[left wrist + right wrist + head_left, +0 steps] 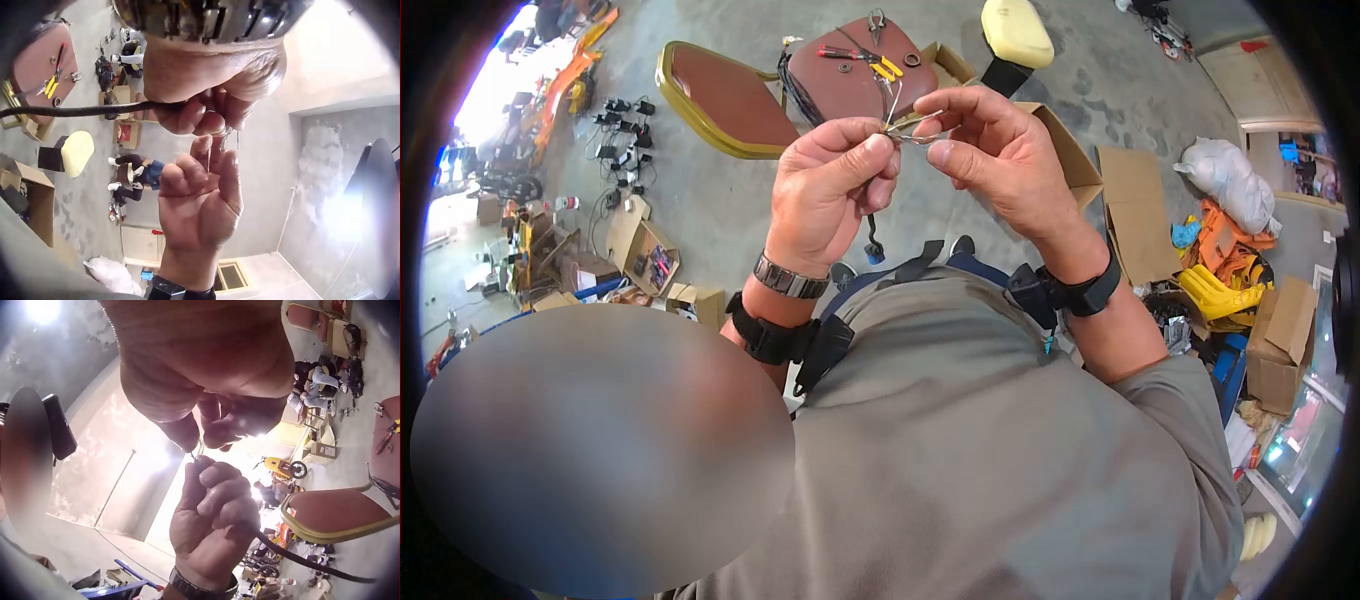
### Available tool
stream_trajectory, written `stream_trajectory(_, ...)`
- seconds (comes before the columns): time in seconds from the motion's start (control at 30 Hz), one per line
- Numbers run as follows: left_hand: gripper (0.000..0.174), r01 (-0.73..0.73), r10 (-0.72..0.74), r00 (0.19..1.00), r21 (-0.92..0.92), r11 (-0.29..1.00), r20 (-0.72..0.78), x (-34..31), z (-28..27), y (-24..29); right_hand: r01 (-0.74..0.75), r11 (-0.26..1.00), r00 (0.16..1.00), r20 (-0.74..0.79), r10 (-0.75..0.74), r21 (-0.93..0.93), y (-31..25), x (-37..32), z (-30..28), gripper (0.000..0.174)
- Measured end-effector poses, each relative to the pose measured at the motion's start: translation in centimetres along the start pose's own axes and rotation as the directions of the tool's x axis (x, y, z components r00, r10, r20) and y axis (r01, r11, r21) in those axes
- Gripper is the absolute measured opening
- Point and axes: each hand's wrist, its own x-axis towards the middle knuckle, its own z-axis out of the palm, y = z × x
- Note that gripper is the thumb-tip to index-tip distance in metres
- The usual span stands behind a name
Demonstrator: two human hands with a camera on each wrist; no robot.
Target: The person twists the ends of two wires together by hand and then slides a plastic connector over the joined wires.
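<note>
A black cable [81,111] runs into the left hand [830,180], whose fingers are curled round its end. Thin bare-looking wires [915,137] fan out from between the left thumb and forefinger. Facing it, the right hand [1010,160] holds wire ends near its thumb and bent fingers, its forefinger raised above them. The fingertips of both hands are close together at the wires; the exact contact on the right is partly hidden. In the right wrist view the cable [300,557] trails from the left hand [215,519] toward the lower right.
Beyond the hands, a red-brown seat [820,75] bears yellow-and-red-handled tools [885,66], pliers [876,27] and small rings. Another chair [725,100] stands to its left. Open cardboard boxes [1065,160], a yellow-topped stool [1018,32] and several black adapters [625,145] are around on the floor.
</note>
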Motion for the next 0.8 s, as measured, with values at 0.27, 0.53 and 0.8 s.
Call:
stream_trajectory(0.27, 0.014, 0.024, -0.024, 1.0, 0.012, 1.0, 0.019, -0.6, -0.8, -0.6, -0.019, 0.999, 0.999, -0.031, 0.02, 0.033, -0.3, -0.5, 0.5, 0.024)
stream_trajectory(0.53, 0.014, 0.012, -0.012, 1.0, 0.019, 1.0, -0.018, -1.1, -0.7, -1.1, -0.018, 1.0, 0.997, -0.069, 0.018, 0.003, 0.2, -0.6, 0.8, 0.018)
stream_trajectory(0.8, 0.013, 0.05, -0.045, 0.998, 0.124, 0.991, -0.046, -1.5, -0.7, -1.0, 0.015, 1.0, 0.995, -0.093, -0.017, -0.021, 0.3, -0.7, 1.0, 0.021)
